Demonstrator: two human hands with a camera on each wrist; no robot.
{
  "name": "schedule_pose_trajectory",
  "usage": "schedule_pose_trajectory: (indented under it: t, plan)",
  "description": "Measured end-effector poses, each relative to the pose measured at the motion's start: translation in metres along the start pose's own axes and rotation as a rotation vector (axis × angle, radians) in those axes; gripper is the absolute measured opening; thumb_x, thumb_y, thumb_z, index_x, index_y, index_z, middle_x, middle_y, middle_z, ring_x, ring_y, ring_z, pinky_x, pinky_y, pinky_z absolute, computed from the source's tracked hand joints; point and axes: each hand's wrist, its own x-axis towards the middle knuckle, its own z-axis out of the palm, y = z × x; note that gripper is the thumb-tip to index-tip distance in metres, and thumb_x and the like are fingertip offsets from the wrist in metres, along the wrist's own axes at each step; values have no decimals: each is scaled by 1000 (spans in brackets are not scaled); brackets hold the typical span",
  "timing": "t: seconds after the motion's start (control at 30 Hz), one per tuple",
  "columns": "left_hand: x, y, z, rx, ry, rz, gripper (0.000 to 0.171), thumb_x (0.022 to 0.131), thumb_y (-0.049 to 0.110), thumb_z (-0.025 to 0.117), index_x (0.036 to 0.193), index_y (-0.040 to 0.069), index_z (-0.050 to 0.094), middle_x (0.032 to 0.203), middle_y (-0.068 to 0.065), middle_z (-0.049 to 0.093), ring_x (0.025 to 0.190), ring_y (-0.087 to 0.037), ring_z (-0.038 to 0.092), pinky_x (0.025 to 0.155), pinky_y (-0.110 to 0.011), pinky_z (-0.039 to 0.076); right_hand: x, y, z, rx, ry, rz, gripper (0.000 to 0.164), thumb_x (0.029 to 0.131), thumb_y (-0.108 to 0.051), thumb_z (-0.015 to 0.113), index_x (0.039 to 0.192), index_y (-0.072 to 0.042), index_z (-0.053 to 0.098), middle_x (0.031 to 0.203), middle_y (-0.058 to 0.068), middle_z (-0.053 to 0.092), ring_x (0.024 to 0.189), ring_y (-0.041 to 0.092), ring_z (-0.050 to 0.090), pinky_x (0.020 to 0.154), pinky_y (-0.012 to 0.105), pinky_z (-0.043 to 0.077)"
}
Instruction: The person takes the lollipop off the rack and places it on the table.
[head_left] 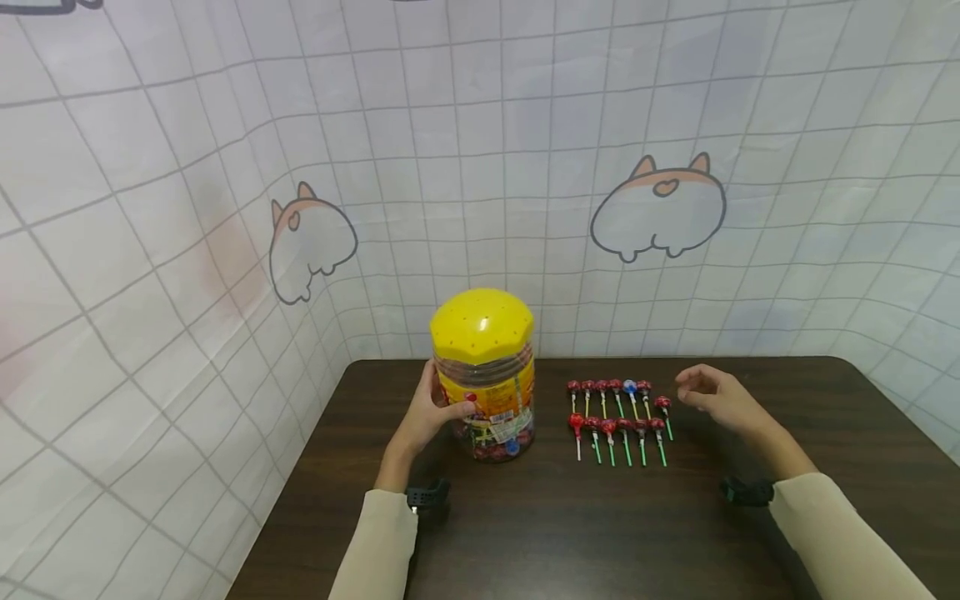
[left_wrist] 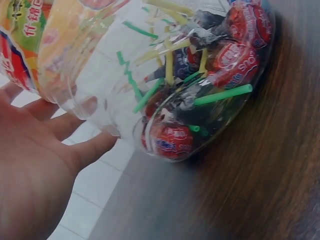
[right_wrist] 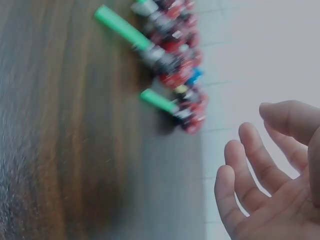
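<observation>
A clear plastic candy jar [head_left: 491, 398] with a yellow lid [head_left: 482, 321] stands upright on the table, with wrapped lollipops [left_wrist: 172, 140] visible in its lower part. My left hand [head_left: 426, 417] holds the jar at its left side, thumb across the front label and fingers around the back. To the jar's right, several lollipops [head_left: 626, 427] lie in two rows, mostly red-wrapped with one blue [head_left: 630, 387]. A single lollipop [head_left: 663, 403] sits at the right end, between the rows. Just right of it hovers my right hand [head_left: 718, 400], fingers loosely bent and holding nothing.
The dark wooden table [head_left: 555, 533] reaches back to a white grid-patterned cloth [head_left: 540, 275] printed with cartoon animals. That cloth also runs along the left and right sides. Black straps [head_left: 429, 495] circle both wrists, near the light sleeves [head_left: 378, 533].
</observation>
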Motion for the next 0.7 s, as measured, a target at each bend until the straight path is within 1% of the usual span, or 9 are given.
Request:
schedule_pose_trajectory:
  t: [0.13,0.23,0.33,0.43,0.53,0.63,0.7]
  plan:
    - [0,6,-4,19,-33,-24,87,90,23,80,154,30,21,148,-8,48,130,-23,57,109,-44,51,-7,-14,-3,6,9,-23,35,105,-28,60,129,-4,56,113,12,63,94,14,63,78,30,56]
    - [0,12,-6,53,-48,-58,88,91,22,79,154,33,19,150,-8,45,133,-25,54,111,-49,49,-12,-22,-5,3,2,-63,33,105,-26,60,128,-4,57,113,14,63,94,10,62,79,28,55]
    - [-1,18,-9,101,-53,-103,92,90,23,80,154,34,15,152,-8,41,137,-28,50,113,-55,46,-18,-27,-9,-18,16,-101,30,105,-21,60,127,-2,58,112,14,63,93,9,63,77,26,55]
    - [-3,25,-14,203,-52,-161,98,87,28,81,157,34,12,155,-8,36,142,-33,42,115,-62,40,-23,-27,-13,-40,45,-117,27,104,-16,60,127,-1,58,108,10,65,90,8,63,75,25,55]
    - [-7,36,-21,331,-46,-228,108,84,36,84,160,35,7,161,-9,28,149,-37,31,116,-69,34,-25,-25,-17,-52,57,-119,28,104,-14,59,128,-1,57,106,4,66,90,5,64,75,23,55]
    - [-12,49,-27,457,-37,-310,115,79,43,87,162,35,7,167,-7,21,155,-39,22,117,-73,28,-26,-24,-21,-66,53,-125,29,105,-14,59,130,0,57,106,0,66,90,2,64,75,23,56]
    - [-16,58,-31,533,-39,-356,116,78,46,88,162,34,9,168,-10,21,156,-40,21,117,-73,27,-27,-25,-25,-76,54,-134,28,105,-14,59,129,0,57,105,-1,66,90,2,64,75,23,56]
